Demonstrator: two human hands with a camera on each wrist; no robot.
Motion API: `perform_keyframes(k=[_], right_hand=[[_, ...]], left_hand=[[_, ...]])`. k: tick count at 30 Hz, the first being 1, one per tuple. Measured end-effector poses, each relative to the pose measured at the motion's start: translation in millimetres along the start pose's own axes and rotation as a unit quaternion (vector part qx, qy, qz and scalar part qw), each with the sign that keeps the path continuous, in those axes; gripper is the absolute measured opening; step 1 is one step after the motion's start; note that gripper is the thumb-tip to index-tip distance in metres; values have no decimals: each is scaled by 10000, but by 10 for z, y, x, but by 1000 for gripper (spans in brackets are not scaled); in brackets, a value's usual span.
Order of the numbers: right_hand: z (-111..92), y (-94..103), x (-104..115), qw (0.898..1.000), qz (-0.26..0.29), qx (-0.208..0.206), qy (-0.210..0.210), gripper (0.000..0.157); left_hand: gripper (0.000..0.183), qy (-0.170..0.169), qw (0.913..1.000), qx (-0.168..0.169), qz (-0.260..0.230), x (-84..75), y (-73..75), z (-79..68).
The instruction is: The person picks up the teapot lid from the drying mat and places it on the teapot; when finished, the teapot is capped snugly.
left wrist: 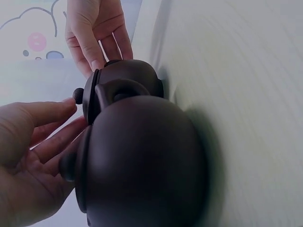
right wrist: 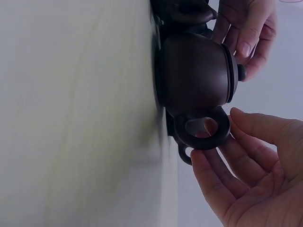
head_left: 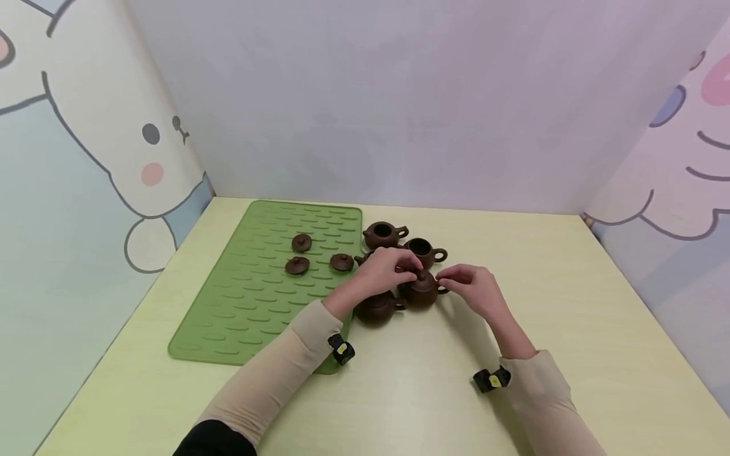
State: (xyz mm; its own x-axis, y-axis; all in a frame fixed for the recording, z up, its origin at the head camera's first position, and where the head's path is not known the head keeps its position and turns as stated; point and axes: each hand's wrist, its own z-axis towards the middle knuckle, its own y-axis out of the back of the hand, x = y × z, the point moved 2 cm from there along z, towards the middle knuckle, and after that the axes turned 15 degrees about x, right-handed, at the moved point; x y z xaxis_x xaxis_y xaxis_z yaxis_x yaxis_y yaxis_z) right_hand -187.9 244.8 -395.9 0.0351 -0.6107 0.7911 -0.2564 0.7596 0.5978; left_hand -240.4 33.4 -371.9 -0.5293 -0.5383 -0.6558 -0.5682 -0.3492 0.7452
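A dark brown teapot [head_left: 421, 291] stands on the table between both hands, its lid [right wrist: 231, 73] seated on top. My left hand [head_left: 383, 271] reaches over from the left and pinches at the knob [left wrist: 78, 96] of that lid with thumb and fingertips. From the right, my right hand [head_left: 470, 288] holds the teapot's loop handle [right wrist: 203, 141], thumb on one side and fingers on the other. Below the left wrist sits another lidded teapot [left wrist: 147, 161]. Behind the hands are two lidless teapots, one [head_left: 383, 235] farther back and one [head_left: 422, 251] nearer.
A green textured mat [head_left: 256, 285] covers the left part of the table [head_left: 547, 285]. On it lie three loose lids, one at the back [head_left: 301, 242], one to the left [head_left: 297, 265] and one to the right [head_left: 341, 262]. A further teapot is mostly hidden behind the left hand.
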Motion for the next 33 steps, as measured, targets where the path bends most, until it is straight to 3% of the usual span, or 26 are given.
perform_keyframes(k=[12, 22, 33], right_hand=[[20, 33, 107, 9994, 246, -182, 163, 25], [123, 17, 136, 9994, 65, -260, 235, 22], [224, -32, 195, 9992, 56, -234, 308, 20]], left_hand=[[19, 2, 9993, -162, -333, 33, 115, -86], [21, -42, 9971, -290, -706, 159, 249, -168], [22, 239, 9965, -554, -575, 296, 379, -297]])
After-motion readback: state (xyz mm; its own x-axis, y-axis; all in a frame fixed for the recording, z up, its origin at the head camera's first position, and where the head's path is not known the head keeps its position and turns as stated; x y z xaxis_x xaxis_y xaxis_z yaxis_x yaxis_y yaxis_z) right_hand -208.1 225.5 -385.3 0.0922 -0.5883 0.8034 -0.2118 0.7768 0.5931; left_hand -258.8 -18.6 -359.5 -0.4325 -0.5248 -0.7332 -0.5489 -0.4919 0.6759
